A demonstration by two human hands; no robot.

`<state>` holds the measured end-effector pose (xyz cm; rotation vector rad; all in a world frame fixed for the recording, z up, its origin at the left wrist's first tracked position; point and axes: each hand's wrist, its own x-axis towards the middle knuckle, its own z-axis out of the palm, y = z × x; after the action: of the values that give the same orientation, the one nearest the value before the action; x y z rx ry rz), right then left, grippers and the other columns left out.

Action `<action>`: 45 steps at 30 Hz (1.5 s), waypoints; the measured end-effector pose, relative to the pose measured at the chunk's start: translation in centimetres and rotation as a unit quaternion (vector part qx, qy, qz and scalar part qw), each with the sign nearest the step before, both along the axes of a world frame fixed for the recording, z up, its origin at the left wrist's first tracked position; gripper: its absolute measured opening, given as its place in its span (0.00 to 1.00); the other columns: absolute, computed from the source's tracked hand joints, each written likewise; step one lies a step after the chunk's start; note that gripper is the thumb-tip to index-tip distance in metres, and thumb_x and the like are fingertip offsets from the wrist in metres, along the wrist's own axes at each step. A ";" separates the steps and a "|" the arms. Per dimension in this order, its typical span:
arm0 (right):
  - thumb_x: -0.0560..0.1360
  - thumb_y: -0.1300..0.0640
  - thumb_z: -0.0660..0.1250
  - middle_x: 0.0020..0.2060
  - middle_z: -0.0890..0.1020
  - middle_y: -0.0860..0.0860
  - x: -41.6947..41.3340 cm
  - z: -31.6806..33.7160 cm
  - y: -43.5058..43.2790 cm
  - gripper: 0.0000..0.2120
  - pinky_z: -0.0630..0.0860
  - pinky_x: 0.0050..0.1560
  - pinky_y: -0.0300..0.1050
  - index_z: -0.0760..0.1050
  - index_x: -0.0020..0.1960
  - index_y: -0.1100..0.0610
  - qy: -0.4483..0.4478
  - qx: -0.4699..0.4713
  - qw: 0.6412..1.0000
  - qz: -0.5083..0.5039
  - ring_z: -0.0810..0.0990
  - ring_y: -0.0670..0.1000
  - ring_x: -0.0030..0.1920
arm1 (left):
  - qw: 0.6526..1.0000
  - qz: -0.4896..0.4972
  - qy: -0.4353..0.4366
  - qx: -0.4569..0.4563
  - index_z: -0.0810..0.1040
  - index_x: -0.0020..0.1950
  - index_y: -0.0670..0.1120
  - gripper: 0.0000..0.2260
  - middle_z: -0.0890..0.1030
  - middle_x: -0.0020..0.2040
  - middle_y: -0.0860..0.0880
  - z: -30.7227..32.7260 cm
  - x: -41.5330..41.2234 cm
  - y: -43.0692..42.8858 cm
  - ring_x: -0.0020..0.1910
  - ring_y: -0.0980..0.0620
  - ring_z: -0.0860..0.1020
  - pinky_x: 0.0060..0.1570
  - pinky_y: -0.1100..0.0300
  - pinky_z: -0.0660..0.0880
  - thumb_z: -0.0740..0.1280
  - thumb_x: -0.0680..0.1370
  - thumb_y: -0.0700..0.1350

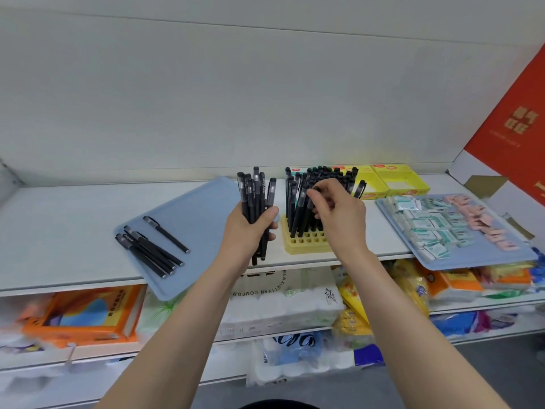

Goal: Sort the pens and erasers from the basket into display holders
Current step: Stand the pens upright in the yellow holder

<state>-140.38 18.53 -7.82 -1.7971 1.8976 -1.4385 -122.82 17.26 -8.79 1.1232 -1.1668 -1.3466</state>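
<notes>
While facing white shelf (pixel 59 219) & pale wall (pixel 206 98), gripping pen bundle (pixel 256 196) upright in L hand (pixel 247 228) beside yellow holder (pixel 303 243); pinching one slotted pen (pixel 299 214) w/ R hand (pixel 339 211); loose pens (pixel 150 252) on blue tray (pixel 200 214), erasers (pixel 427 222) on R tray (pixel 472 261).

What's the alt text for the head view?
On a white shelf, the left hand grips a bundle of black pens while the right hand pinches a pen standing in a partly filled yellow holder. Loose pens lie on a blue tray at left; wrapped erasers cover a second blue tray at right.
</notes>
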 end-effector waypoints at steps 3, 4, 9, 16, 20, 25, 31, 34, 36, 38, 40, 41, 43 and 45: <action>0.79 0.47 0.66 0.40 0.79 0.43 0.1 0.5 0.2 0.07 0.76 0.44 0.50 0.77 0.50 0.49 0.054 -0.028 0.997 -0.036 0.76 0.45 0.40 | 1.000 -0.019 0.000 -0.010 0.75 0.51 0.44 0.06 0.79 0.39 0.46 0.1 -0.2 0.0 0.33 0.54 0.78 0.34 0.63 0.76 0.70 0.77 0.43; 0.79 0.47 0.66 0.41 0.77 0.43 0.3 0.9 0.5 0.07 0.75 0.44 0.47 0.78 0.51 0.50 0.057 -0.042 0.996 -0.047 0.75 0.45 0.40 | 0.999 -0.030 0.001 -0.013 0.76 0.51 0.43 0.06 0.80 0.40 0.46 0.1 -0.4 0.0 0.34 0.54 0.79 0.35 0.62 0.77 0.70 0.77 0.43; 0.78 0.47 0.66 0.40 0.82 0.43 1.9 2.8 1.4 0.07 0.75 0.42 0.41 0.81 0.48 0.49 -0.063 0.006 0.997 0.034 0.78 0.46 0.41 | 0.996 -0.086 0.005 -0.026 0.78 0.51 0.42 0.05 0.82 0.38 0.48 0.5 -1.3 0.1 0.37 0.53 0.81 0.39 0.59 0.80 0.70 0.77 0.42; 0.79 0.54 0.67 0.36 0.82 0.52 1.0 3.2 1.3 0.07 0.75 0.30 0.41 0.78 0.48 0.58 -0.178 0.037 0.981 0.067 0.80 0.45 0.33 | 0.996 -0.091 -0.004 -0.022 0.79 0.54 0.41 0.09 0.84 0.45 0.45 -0.1 -1.9 -0.4 0.46 0.48 0.84 0.47 0.54 0.81 0.69 0.78 0.45; 0.79 0.52 0.66 0.36 0.83 0.52 -1.3 3.4 1.4 0.07 0.75 0.30 0.44 0.74 0.45 0.54 -0.199 -0.030 0.979 -0.021 0.80 0.49 0.33 | 0.999 -0.030 -0.018 -0.006 0.77 0.52 0.42 0.10 0.78 0.31 0.52 -0.4 -1.2 -1.1 0.32 0.53 0.77 0.38 0.58 0.78 0.68 0.79 0.48; 0.79 0.49 0.66 0.34 0.81 0.48 -2.4 2.4 1.3 0.09 0.80 0.38 0.55 0.74 0.46 0.54 -0.139 -0.041 0.988 -0.055 0.81 0.49 0.31 | 1.000 -0.006 -0.005 -0.027 0.69 0.56 0.38 0.12 0.76 0.32 0.52 -0.6 -1.0 -1.4 0.29 0.53 0.71 0.33 0.58 0.72 0.64 0.81 0.46; 0.79 0.48 0.65 0.36 0.81 0.45 -1.7 1.0 0.9 0.08 0.79 0.41 0.49 0.74 0.48 0.53 -0.073 -0.023 0.996 -0.050 0.82 0.44 0.34 | 0.999 -0.002 -0.010 -0.030 0.70 0.55 0.39 0.10 0.77 0.36 0.51 -0.5 -1.0 -1.0 0.29 0.53 0.73 0.32 0.60 0.73 0.64 0.81 0.45; 0.80 0.48 0.65 0.36 0.82 0.46 -1.5 0.2 0.8 0.08 0.78 0.41 0.45 0.73 0.48 0.52 -0.025 0.009 0.999 -0.025 0.82 0.42 0.35 | 1.000 0.002 -0.014 -0.018 0.71 0.53 0.40 0.10 0.77 0.35 0.49 -0.4 -0.8 -0.9 0.30 0.53 0.74 0.33 0.61 0.74 0.65 0.80 0.46; 0.80 0.47 0.64 0.36 0.81 0.46 -1.2 -0.2 0.8 0.08 0.76 0.41 0.43 0.72 0.48 0.51 0.009 0.021 1.000 -0.017 0.82 0.42 0.36 | 1.000 0.003 -0.016 -0.008 0.72 0.51 0.43 0.08 0.77 0.35 0.48 -0.3 -0.7 -0.7 0.29 0.53 0.74 0.34 0.61 0.74 0.67 0.79 0.47; 0.80 0.47 0.64 0.35 0.81 0.46 -1.1 -0.2 0.7 0.08 0.76 0.41 0.45 0.71 0.48 0.51 0.028 0.019 0.999 -0.014 0.82 0.45 0.37 | 1.000 0.009 -0.007 -0.006 0.73 0.50 0.44 0.07 0.77 0.35 0.47 0.0 -0.8 -0.5 0.29 0.53 0.74 0.33 0.62 0.74 0.68 0.79 0.46; 0.80 0.47 0.64 0.35 0.80 0.46 -1.0 -0.1 0.6 0.08 0.77 0.42 0.48 0.71 0.48 0.51 0.033 0.020 0.999 -0.012 0.82 0.49 0.37 | 1.000 0.016 -0.003 -0.006 0.73 0.50 0.43 0.07 0.77 0.35 0.46 0.1 -0.8 -0.3 0.29 0.54 0.74 0.31 0.65 0.74 0.68 0.79 0.45; 0.80 0.47 0.63 0.35 0.80 0.47 -1.0 0.0 0.5 0.08 0.78 0.42 0.49 0.72 0.48 0.52 0.034 0.021 0.999 -0.013 0.82 0.49 0.37 | 1.000 0.019 -0.004 -0.005 0.74 0.50 0.42 0.07 0.77 0.34 0.45 0.1 -0.8 -0.2 0.28 0.54 0.75 0.31 0.65 0.74 0.67 0.79 0.45; 0.80 0.46 0.64 0.35 0.80 0.46 -1.2 0.0 0.4 0.09 0.77 0.41 0.49 0.72 0.48 0.52 0.040 0.023 0.999 -0.021 0.81 0.49 0.37 | 1.000 0.019 -0.007 0.004 0.75 0.49 0.40 0.08 0.77 0.34 0.45 0.2 -0.9 -0.2 0.29 0.54 0.75 0.31 0.66 0.74 0.66 0.80 0.46; 0.80 0.46 0.64 0.35 0.78 0.44 -1.1 0.3 0.4 0.09 0.73 0.39 0.45 0.73 0.48 0.52 0.067 0.024 0.997 -0.041 0.77 0.46 0.36 | 1.000 0.013 0.005 0.012 0.76 0.48 0.39 0.08 0.77 0.35 0.46 0.2 -1.0 -0.2 0.30 0.53 0.74 0.32 0.65 0.74 0.65 0.80 0.44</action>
<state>-141.52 18.95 -7.55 -1.8588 2.0741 -1.3155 -123.87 17.06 -8.59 1.1436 -1.1277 -1.3495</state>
